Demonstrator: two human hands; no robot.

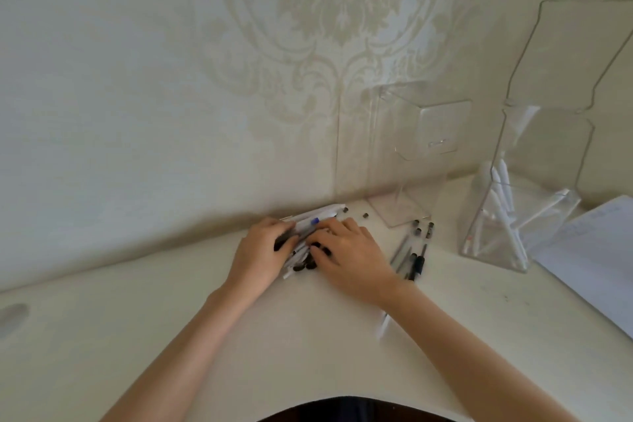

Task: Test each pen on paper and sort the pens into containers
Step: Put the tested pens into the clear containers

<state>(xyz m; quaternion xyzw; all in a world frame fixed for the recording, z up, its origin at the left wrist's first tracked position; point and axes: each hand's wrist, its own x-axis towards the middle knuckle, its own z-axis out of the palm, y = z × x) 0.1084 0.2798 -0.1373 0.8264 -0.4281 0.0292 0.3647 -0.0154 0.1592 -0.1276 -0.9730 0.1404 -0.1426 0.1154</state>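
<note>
A pile of pens point(310, 226), white and clear with dark caps, lies on the cream desk against the wall. My left hand point(262, 252) cups the pile's left side and my right hand point(349, 255) covers its right side, fingers curled over the pens. To the right lie a few clear pens with black grips point(412, 259) and several loose dark caps point(423, 228). One clear container point(404, 161) stands empty by the wall. A second clear container point(500, 216) at the right holds several white pens. A sheet of paper point(592, 260) lies at the far right.
The patterned wall runs close behind the pile. One white pen point(384, 324) lies under my right forearm. The desk edge point(342, 399) curves in front of my body. A grey oval mark point(12, 315) sits at the desk's left.
</note>
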